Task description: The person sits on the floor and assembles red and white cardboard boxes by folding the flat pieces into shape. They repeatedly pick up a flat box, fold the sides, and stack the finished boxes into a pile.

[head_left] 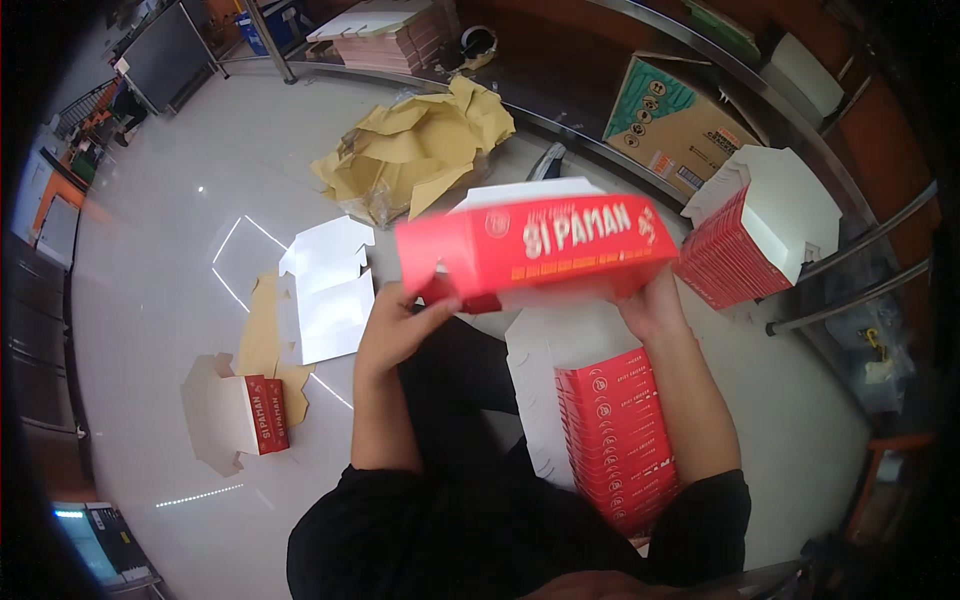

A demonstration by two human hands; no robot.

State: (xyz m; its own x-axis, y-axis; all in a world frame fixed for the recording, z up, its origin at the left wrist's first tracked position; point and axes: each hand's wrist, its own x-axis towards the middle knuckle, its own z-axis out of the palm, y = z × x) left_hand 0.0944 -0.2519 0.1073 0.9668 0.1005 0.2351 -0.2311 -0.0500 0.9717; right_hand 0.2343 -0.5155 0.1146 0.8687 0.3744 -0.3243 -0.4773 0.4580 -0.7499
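Observation:
A red cardboard food box (pixel 500 250) with white and yellow print is held up in front of me, partly folded and slightly blurred. My left hand (pixel 405 325) grips its left end, with the thumb along the lower edge. At its right end, my right hand (pixel 652 308) holds the box from below; some of those fingers are hidden behind it. Beneath my right forearm stands a long nested stack of red boxes (pixel 615 440) with white open flaps. A flat white box blank (pixel 328 290) lies on the floor beyond my left hand.
Two nested red boxes (pixel 265 415) lie at the left, near brown paper (pixel 258 330). Crumpled brown paper (pixel 415 150) sits farther off. At the right are another stack of red boxes (pixel 735 250) and a brown carton (pixel 680 125) by a metal-framed shelf. Flat bundles (pixel 390 40) rest at the back.

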